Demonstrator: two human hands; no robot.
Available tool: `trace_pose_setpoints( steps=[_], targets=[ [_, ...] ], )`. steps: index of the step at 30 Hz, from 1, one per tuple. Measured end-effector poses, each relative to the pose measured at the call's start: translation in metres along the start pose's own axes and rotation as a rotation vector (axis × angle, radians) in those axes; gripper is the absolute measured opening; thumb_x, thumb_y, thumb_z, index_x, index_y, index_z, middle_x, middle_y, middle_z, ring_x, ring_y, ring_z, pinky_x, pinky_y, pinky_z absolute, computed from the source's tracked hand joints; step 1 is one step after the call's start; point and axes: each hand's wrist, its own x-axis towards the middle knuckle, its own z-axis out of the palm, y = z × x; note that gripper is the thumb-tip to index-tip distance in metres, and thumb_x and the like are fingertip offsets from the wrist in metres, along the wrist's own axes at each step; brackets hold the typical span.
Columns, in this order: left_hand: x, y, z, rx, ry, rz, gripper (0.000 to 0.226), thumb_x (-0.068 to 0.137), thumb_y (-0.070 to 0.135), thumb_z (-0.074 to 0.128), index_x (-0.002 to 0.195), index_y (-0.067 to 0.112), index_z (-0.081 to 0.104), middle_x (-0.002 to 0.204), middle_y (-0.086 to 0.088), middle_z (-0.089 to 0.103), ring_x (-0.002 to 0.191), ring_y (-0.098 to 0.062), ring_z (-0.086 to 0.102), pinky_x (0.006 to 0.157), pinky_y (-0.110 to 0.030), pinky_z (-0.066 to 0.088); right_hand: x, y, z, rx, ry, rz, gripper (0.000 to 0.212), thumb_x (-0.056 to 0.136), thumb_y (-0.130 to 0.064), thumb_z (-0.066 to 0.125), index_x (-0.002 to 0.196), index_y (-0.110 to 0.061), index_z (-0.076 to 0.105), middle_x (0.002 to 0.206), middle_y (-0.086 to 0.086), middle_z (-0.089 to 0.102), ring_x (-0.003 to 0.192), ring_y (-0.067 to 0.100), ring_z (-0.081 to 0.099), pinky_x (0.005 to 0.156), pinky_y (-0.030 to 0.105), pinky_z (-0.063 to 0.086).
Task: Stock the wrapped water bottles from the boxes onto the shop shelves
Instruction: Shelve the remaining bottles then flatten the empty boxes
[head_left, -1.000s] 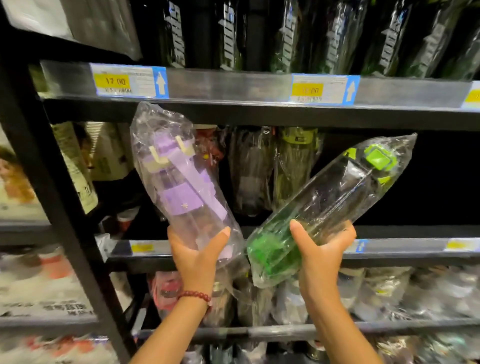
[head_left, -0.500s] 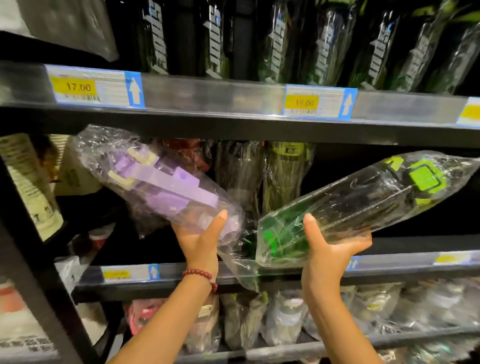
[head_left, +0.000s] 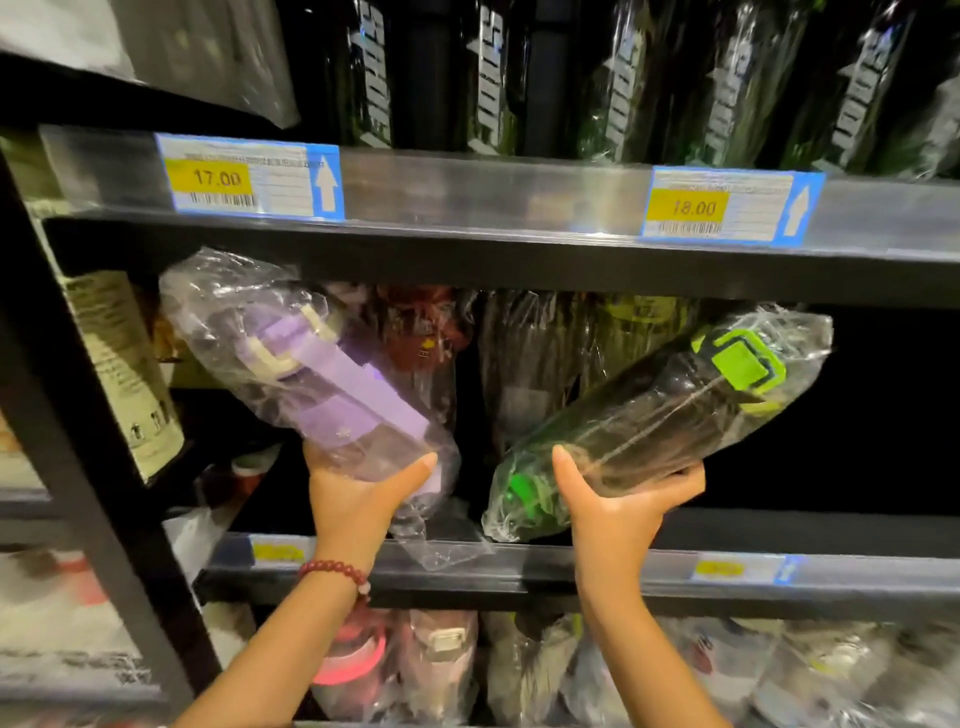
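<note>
- Head view: my left hand (head_left: 358, 493) grips the base of the purple bottle (head_left: 306, 374), fingers curled round it; my right hand (head_left: 618, 499) grips the base of the green bottle (head_left: 649, 421) likewise.
- Change: both bottles have moved from in front of the shelf edge into the middle shelf (head_left: 519, 571) opening, caps leading, tilted outward.
- Purple cap sits just under the upper shelf (head_left: 493, 265); green cap likewise, to the right.
- Judgement: insertion under way; neither bottle stands yet. Wrapped stock behind looks close, so snagging is possible.
</note>
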Motion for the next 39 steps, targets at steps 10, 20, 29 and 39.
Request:
trace_pose_setpoints(
  steps=[10,20,29,39],
  targets=[
    [0.008,0.008,-0.017,0.324,-0.138,0.074,0.098,0.054,0.01,0.091,0.134,0.01,0.035,0.111,0.004,0.052,0.099,-0.012,0.052,0.085,-0.024,0.04,-0.006,0.024,0.014,-0.285,-0.222,-0.122,0.094,0.065,-0.003,0.084,0.13,-0.001,0.017,0.116,0.005,0.038,0.095,0.0,0.044,0.083,0.002,0.037],
    [0.011,0.007,-0.009,0.75,-0.317,0.053,0.073,0.052,0.035,0.089,0.096,0.015,0.034,0.092,0.002,0.052,0.085,-0.021,0.057,0.067,-0.029,0.045,-0.008,0.031,0.026,-0.365,-0.329,-0.15,0.101,0.063,-0.009,0.086,0.136,-0.004,0.016,0.139,0.013,0.032,0.127,0.02,0.039,0.099,0.007,0.034],
    [0.011,0.013,-0.018,0.621,-0.435,-0.021,0.08,0.054,0.029,0.091,0.103,0.011,0.032,0.093,0.013,0.044,0.089,-0.013,0.051,0.074,-0.027,0.042,-0.004,0.029,0.025,-0.373,-0.403,-0.109,0.095,0.062,-0.022,0.087,0.128,-0.022,0.019,0.126,0.004,0.039,0.115,0.018,0.045,0.096,0.02,0.042],
    [0.033,0.031,-0.021,0.372,-0.602,-0.177,0.089,0.04,0.037,0.091,0.116,0.017,0.049,0.108,0.009,0.061,0.098,-0.004,0.059,0.083,-0.023,0.047,0.002,0.017,0.012,-0.282,-0.613,0.009,0.08,0.069,-0.015,0.083,0.112,-0.036,0.019,0.114,-0.036,0.024,0.106,-0.028,0.035,0.08,-0.005,0.03]
  ],
)
